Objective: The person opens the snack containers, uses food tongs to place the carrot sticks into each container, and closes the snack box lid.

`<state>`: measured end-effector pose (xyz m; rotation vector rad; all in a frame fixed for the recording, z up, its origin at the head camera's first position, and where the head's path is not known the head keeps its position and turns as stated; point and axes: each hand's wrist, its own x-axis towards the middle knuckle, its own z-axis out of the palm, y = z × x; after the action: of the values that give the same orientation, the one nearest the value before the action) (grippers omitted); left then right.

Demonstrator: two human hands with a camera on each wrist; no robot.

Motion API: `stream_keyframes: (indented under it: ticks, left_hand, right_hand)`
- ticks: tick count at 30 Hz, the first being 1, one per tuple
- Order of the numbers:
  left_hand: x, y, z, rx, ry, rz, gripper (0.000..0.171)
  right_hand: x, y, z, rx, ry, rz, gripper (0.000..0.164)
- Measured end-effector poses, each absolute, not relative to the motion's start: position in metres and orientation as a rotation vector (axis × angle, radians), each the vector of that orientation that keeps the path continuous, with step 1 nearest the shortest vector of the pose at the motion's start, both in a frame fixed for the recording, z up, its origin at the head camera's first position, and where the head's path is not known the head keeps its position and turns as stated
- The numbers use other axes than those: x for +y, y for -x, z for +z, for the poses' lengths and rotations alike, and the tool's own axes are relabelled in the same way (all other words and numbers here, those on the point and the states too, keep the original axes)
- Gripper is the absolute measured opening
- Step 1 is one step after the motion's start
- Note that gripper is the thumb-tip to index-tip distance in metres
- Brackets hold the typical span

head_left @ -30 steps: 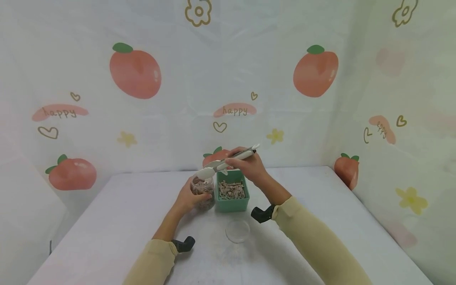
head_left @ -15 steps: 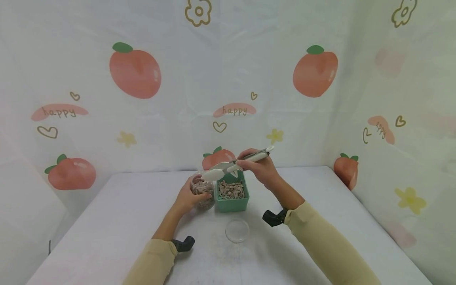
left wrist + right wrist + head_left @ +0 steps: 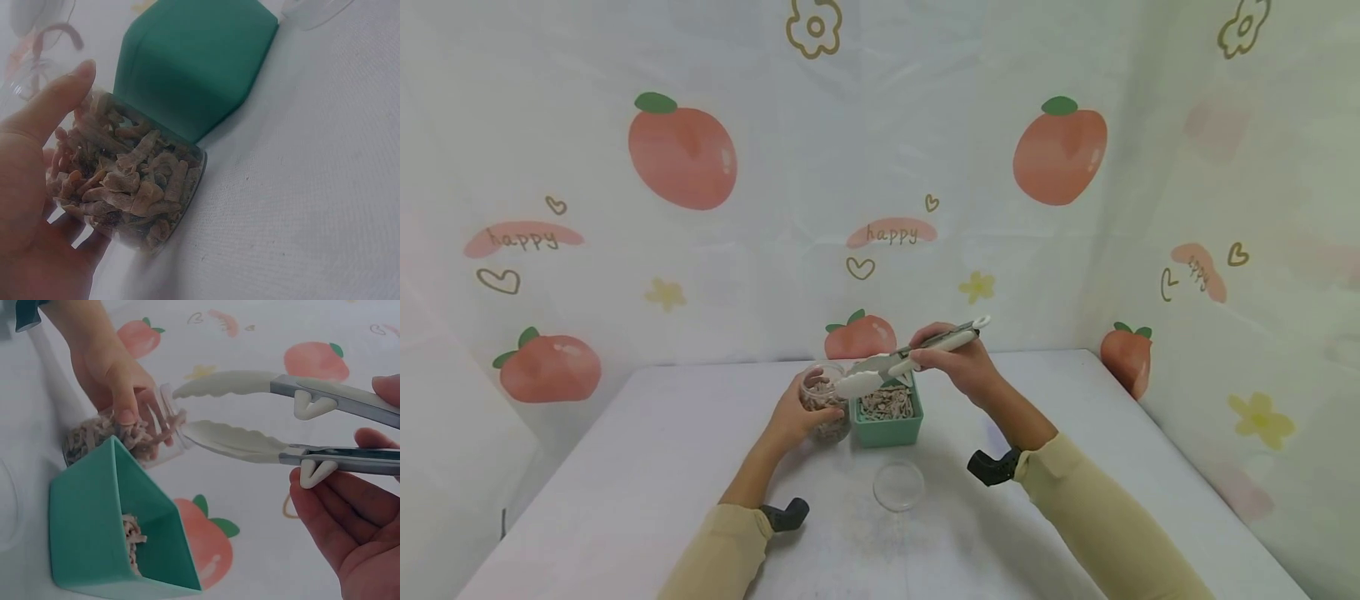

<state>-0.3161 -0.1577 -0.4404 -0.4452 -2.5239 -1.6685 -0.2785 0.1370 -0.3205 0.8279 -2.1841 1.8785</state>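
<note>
My left hand (image 3: 792, 414) grips a clear jar (image 3: 832, 431) of brownish dried strips, thumb on the near side. Those strips (image 3: 134, 181) fill much of the jar in the left wrist view, and one rises toward its mouth. My right hand (image 3: 961, 365) holds a pair of tongs (image 3: 857, 384) with pale scalloped heads, above the left part of the green box (image 3: 887, 432). In the right wrist view the tongs' heads (image 3: 240, 440) stand apart with nothing between them, close to the jar's mouth. More strips (image 3: 886, 405) lie inside the box, which stands right beside the jar.
A round clear lid (image 3: 898, 485) lies on the white table (image 3: 685, 467) in front of the box. Behind the table hangs a white curtain (image 3: 760, 275) printed with fruit. Both wrists wear black mounts (image 3: 786, 514).
My right hand has moved right and slightly down with the tongs, whose heads have shifted from over the jar's mouth toward the box. The left hand and the jar stay in place.
</note>
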Motion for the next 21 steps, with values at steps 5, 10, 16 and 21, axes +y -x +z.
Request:
stream_keyframes:
  ticks: [5, 10, 16, 21]
  left_hand:
    - [-0.1571, 0.3169, -0.4407, -2.531, 0.448, -1.657, 0.086]
    - [-0.1568, 0.317, -0.4411, -2.55, 0.422, -1.64, 0.087]
    - [-0.1572, 0.3176, -0.4424, -2.539, 0.436, -1.654, 0.086]
    - [-0.1572, 0.3168, -0.4419, -2.537, 0.445, -1.639, 0.086]
  right_hand:
    - [0.1384, 0.2778, -0.325, -2.178, -0.872, 1.887, 0.017]
    - [0.139, 0.2792, -0.3285, -2.187, -0.9, 1.853, 0.016]
    - [0.1403, 0.2794, -0.3265, -2.166, -0.92, 1.817, 0.016]
    - [0.1387, 0.2807, -0.321, -2.116, -0.943, 1.817, 0.015]
